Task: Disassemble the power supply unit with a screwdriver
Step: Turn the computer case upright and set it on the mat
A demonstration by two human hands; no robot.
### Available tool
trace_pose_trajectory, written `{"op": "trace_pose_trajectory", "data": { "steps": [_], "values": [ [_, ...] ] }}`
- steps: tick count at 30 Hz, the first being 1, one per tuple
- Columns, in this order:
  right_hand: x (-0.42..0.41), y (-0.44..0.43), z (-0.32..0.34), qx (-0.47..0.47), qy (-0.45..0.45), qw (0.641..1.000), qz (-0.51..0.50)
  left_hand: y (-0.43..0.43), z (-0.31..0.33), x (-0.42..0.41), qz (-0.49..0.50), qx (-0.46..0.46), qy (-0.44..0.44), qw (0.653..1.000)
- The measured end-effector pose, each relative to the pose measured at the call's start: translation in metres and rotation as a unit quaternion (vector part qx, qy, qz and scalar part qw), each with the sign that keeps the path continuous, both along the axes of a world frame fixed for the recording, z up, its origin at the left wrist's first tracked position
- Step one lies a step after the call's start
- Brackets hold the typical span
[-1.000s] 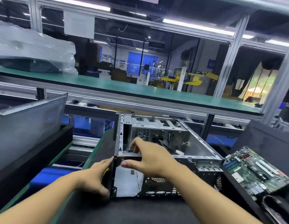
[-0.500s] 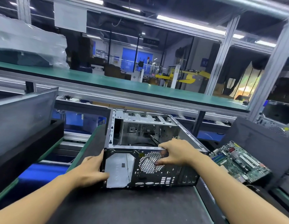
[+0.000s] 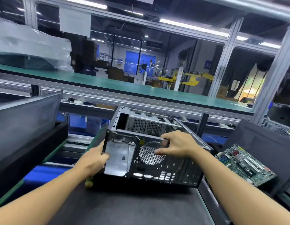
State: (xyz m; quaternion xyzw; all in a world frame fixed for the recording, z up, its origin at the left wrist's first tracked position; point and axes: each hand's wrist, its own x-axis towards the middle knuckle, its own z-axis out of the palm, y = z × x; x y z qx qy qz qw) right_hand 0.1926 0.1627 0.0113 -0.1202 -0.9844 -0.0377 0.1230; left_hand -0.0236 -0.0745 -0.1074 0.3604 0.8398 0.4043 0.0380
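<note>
Open computer case (image 3: 157, 169) angled on the dark desk (image 3: 133, 207), left hand (image 3: 95, 159) gripping its rear left edge, right hand (image 3: 180, 144) curled over the top rear rail, circuit board (image 3: 244, 164) lying at right

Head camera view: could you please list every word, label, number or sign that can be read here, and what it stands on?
None can be read.
White sheet on the upper frame: shows no readable print.
Dark hanging sign in the background: blurred.
Blue wall poster: too small.
Motherboard markings: too small.
Computer case rear panel: no readable marking.
</note>
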Motion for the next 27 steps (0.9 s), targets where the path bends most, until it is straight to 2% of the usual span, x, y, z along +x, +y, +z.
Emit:
{"op": "trace_pose_trajectory", "data": {
  "steps": [6,9,11,13,15,17,19,21,23,27],
  "values": [
    [-0.010,-0.010,-0.001,-0.060,0.074,0.994,-0.055,0.020,0.047,-0.017,0.041,0.112,-0.078,0.990],
    [-0.013,-0.017,-0.002,-0.085,0.103,0.988,-0.082,0.028,0.049,-0.029,0.104,0.199,-0.166,0.960],
    [-0.017,-0.024,-0.003,-0.086,0.119,0.985,-0.093,0.028,0.042,-0.029,0.142,0.280,-0.251,0.916],
    [-0.022,-0.032,-0.004,-0.079,0.133,0.982,-0.107,0.026,0.033,-0.021,0.167,0.360,-0.338,0.854],
    [-0.028,-0.039,-0.006,-0.083,0.144,0.979,-0.119,0.029,0.023,-0.005,0.134,0.410,-0.436,0.790],
    [-0.033,-0.044,-0.006,-0.098,0.157,0.974,-0.131,0.035,0.018,0.017,0.069,0.415,-0.504,0.755],
    [-0.037,-0.051,-0.005,-0.108,0.179,0.967,-0.143,0.041,0.021,0.034,0.020,0.398,-0.495,0.772],
    [-0.041,-0.060,-0.003,-0.123,0.205,0.959,-0.153,0.048,0.029,0.043,0.014,0.380,-0.448,0.809],
    [-0.046,-0.068,0.003,-0.153,0.219,0.950,-0.161,0.053,0.039,0.044,0.021,0.376,-0.408,0.831],
    [-0.054,-0.081,0.022,-0.229,0.234,0.929,-0.174,0.059,0.055,0.036,0.003,0.435,-0.376,0.818]
  ]
}}
